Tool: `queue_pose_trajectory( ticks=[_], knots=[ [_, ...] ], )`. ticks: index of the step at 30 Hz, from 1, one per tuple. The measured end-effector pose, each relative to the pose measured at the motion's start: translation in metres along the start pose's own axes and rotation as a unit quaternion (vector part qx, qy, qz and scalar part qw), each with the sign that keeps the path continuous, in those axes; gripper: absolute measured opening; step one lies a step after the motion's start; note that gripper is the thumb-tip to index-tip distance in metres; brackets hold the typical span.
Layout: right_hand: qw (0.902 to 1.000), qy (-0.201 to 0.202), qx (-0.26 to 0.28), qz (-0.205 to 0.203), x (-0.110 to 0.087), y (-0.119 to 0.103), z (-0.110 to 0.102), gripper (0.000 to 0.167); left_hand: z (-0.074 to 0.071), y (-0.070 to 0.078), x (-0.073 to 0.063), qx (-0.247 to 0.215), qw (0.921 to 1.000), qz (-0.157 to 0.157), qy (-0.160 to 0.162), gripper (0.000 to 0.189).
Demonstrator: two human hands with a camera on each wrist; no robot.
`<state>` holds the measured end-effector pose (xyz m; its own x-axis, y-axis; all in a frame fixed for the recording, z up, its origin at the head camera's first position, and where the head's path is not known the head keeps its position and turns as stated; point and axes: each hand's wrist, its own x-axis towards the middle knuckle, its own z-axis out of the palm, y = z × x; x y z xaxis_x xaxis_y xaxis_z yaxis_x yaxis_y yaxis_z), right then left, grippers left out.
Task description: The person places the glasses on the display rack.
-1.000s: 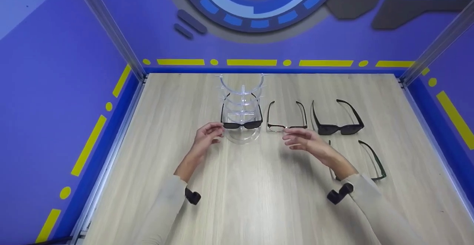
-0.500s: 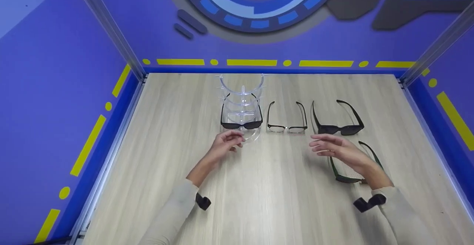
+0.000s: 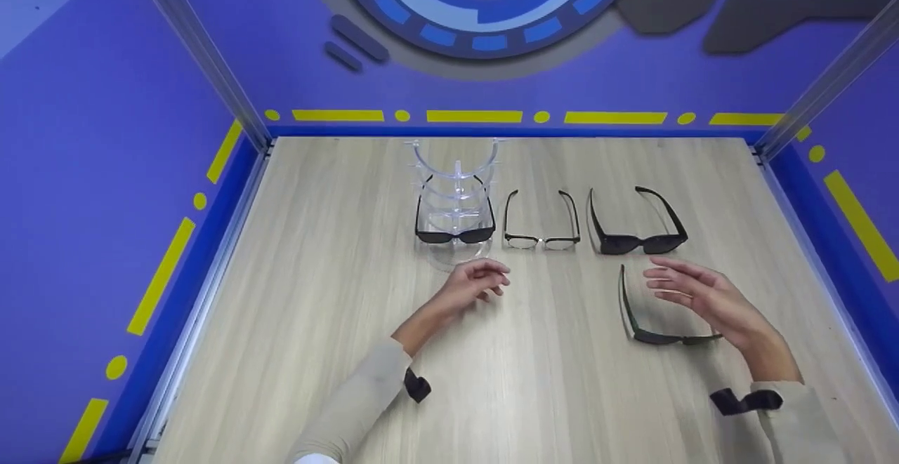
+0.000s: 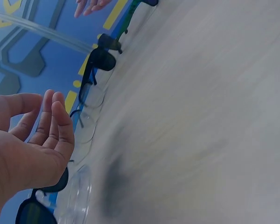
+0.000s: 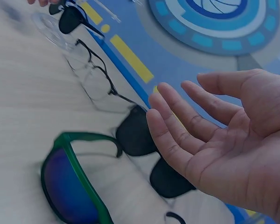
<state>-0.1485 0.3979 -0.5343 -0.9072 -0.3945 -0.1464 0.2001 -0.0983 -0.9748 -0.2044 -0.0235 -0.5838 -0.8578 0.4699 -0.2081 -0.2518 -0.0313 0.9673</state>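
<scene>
My left hand (image 3: 472,287) hovers in front of the clear display stand (image 3: 456,201), fingers loosely bent and holding nothing. Black sunglasses (image 3: 455,236) sit on the lower part of that stand. On the right, my right hand (image 3: 702,295) is above the green-framed sunglasses (image 3: 660,338), partly covering them in the head view; its fingers are spread and relaxed with nothing in them. The right wrist view shows the green pair's bluish mirrored lens (image 5: 70,186). Behind the hands lie clear-lens eyeglasses (image 3: 541,242) and wide black sunglasses (image 3: 639,243), temples pointing back.
A light wood table (image 3: 323,239) carries everything. Blue panels with yellow marks (image 3: 474,116) close off the back and both sides, joined by metal posts (image 3: 204,50) at the corners. The stand's upper arms rise toward the back panel.
Both hands have moved rightward: the left from beside the sunglasses on the stand, the right from the clear eyeglasses to over the green-framed sunglasses. The eyewear stays where it was.
</scene>
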Motion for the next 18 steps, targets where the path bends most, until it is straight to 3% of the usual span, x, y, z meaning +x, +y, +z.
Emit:
queue_pose_trajectory(
  ticks=[7,18],
  knots=[
    [0.9983,0.001,0.053,-0.023,-0.024,-0.001,-0.025,0.041,0.026,-0.009,0.012,-0.004,0.9991,-0.004,-0.042,0.028],
    [0.9858,-0.025,0.142,-0.087,-0.05,0.008,-0.074,0.049,0.063,-0.013,0.03,-0.006,0.9979,-0.031,-0.056,0.027]
  ],
)
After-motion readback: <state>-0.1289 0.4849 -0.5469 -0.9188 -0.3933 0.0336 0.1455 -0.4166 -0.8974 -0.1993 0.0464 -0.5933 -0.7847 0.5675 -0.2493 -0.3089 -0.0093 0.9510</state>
